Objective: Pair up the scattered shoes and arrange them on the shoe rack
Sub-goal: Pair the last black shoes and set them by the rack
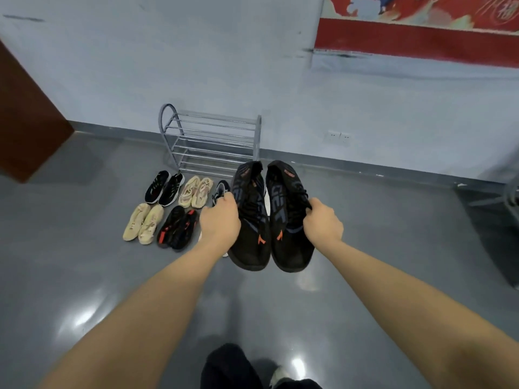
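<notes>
I hold a pair of black shoes with orange marks in the air, side by side. My left hand [220, 220] grips the left black shoe [250, 220] at its opening. My right hand [323, 221] grips the right black shoe [289, 217] the same way. Behind them a metal shoe rack [209, 141] stands against the wall with bare shelves. On the floor in front of it lie a black-and-white pair [164, 189], a beige pair [195, 191], a second beige pair [143, 223] and a black-and-red pair [177, 230]. A dark shoe with white [220, 190] is partly hidden behind my left hand.
The grey floor [84, 276] is glossy and open around me. A brown door [25, 122] stands at the left. A red poster [421, 32] hangs on the pale wall. Dark metal furniture [505, 197] sits at the right edge. My legs [233, 369] show at the bottom.
</notes>
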`<action>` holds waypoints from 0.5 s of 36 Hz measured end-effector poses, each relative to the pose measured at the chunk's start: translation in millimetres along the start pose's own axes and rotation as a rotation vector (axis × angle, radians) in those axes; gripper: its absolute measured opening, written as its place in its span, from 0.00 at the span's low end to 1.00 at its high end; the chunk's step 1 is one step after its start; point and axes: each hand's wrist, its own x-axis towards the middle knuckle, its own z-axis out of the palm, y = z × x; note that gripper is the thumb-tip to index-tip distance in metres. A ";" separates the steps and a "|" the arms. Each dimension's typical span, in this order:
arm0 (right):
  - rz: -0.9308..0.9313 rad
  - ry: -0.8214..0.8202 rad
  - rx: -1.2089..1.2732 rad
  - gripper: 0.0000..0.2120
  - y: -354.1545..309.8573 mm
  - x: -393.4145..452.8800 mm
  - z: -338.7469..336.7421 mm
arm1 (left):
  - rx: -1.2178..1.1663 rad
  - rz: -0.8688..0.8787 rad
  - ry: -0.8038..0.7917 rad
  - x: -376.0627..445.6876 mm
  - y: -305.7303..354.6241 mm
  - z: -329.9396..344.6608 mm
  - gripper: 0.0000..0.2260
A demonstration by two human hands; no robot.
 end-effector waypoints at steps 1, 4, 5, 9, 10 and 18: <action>-0.002 -0.001 -0.005 0.06 -0.7 4.6 1.5 | 0.002 0.003 -0.001 4.9 0.4 0.4 0.11; -0.006 -0.005 -0.010 0.08 -11.6 36.9 11.3 | -0.009 0.000 -0.007 40.4 -4.6 4.8 0.10; -0.001 -0.005 -0.014 0.09 -16.2 46.9 13.9 | -0.013 0.003 -0.013 51.7 -7.2 5.1 0.10; 0.018 -0.008 -0.043 0.10 -40.5 89.6 29.6 | -0.036 0.029 -0.028 101.5 -24.6 8.9 0.10; 0.032 -0.012 -0.040 0.09 -48.3 100.9 34.4 | -0.039 0.036 -0.038 115.9 -30.8 10.5 0.10; 0.102 -0.070 -0.017 0.08 -112.5 186.3 82.3 | -0.071 0.027 -0.113 225.2 -74.6 32.6 0.11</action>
